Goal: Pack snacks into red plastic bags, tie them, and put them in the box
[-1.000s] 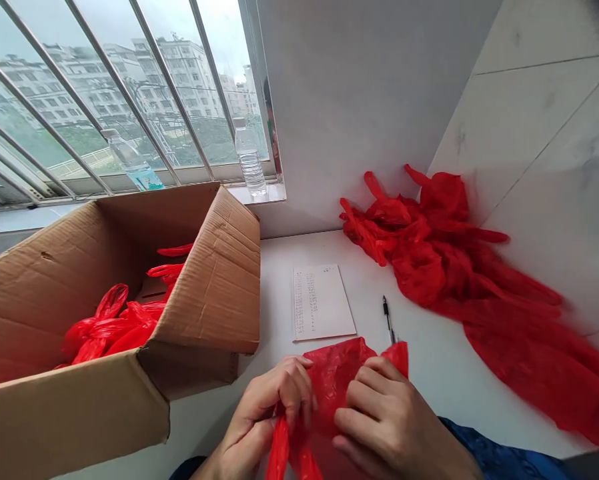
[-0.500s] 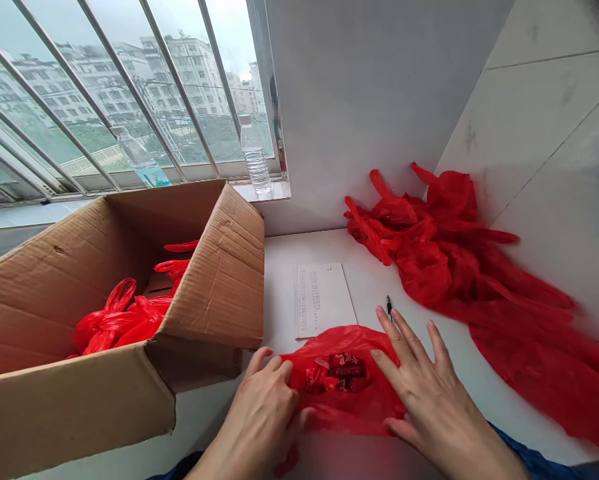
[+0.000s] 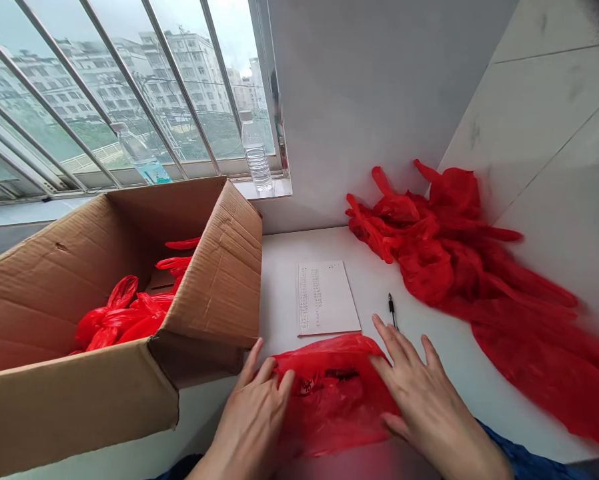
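Note:
A red plastic bag (image 3: 337,417) lies at the near edge of the white table, between my two hands. Small dark, printed packets (image 3: 340,375) show faintly through its film. My left hand (image 3: 259,407) rests against the bag's left side with its fingers spread. On the right side, my right hand (image 3: 419,393) has its fingers stretched out, the tips touching or just over the film. Neither hand is closed on anything. My left thumb is hidden.
To the left stands an open cardboard box (image 3: 214,293) with tied red bags (image 3: 122,317) inside. Beyond my hands lie a written notebook (image 3: 328,299) and a black pen (image 3: 391,308). Loose red bags (image 3: 444,253) are heaped at right. Two bottles, one clear (image 3: 256,157), stand on the windowsill.
The bag's mouth has flattened, and film now covers the packets that showed openly before. My left hand has shifted slightly left with its fingers spreading; my right hand has moved a little.

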Motion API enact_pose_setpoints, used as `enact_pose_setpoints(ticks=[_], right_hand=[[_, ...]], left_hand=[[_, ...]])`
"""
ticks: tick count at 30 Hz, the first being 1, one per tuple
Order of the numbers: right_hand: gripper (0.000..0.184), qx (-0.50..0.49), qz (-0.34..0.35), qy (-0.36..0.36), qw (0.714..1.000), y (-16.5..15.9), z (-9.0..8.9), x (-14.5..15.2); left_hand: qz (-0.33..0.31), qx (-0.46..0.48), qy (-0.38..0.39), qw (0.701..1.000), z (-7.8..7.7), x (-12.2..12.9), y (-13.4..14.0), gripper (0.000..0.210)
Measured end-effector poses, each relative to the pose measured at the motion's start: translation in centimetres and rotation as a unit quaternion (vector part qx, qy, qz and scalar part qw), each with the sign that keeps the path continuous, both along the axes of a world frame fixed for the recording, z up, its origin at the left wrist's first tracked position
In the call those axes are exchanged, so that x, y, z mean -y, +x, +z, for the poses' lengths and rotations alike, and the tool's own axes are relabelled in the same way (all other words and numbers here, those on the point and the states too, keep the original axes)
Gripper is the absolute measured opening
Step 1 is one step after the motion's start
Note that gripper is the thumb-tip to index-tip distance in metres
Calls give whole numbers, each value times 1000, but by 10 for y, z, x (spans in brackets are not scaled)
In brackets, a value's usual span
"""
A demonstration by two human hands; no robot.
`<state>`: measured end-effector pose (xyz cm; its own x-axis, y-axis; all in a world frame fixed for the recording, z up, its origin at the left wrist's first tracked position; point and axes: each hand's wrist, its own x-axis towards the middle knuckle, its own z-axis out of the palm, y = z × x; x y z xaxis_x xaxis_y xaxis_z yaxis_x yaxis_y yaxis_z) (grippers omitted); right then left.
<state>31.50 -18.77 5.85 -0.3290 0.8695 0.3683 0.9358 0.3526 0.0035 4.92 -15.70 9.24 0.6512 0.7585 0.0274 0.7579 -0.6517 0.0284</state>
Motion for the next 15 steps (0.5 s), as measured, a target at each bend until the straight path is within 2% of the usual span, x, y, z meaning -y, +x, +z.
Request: enact_pose_setpoints(ticks=[2,4,8,12,15], right_hand=[[76,-1,18,-13,1000,4,-1,7],[77,1,30,-14,999,6,2,11],[85,4,23,-17,1000,7,13,12],[89,-12,33,-49,998,10,23,15],[87,-19,54,-58,997,12,29,18]], left_hand=[[-15,1,30,999,3,1,-7,62],[-51,20,57,997,3,1,-10,58],[-116,107,68,985,-13,1,-6,11],[-136,145,56,979,-34,6,-2,25],[-105,112,11,988,-39,9,-3,19]])
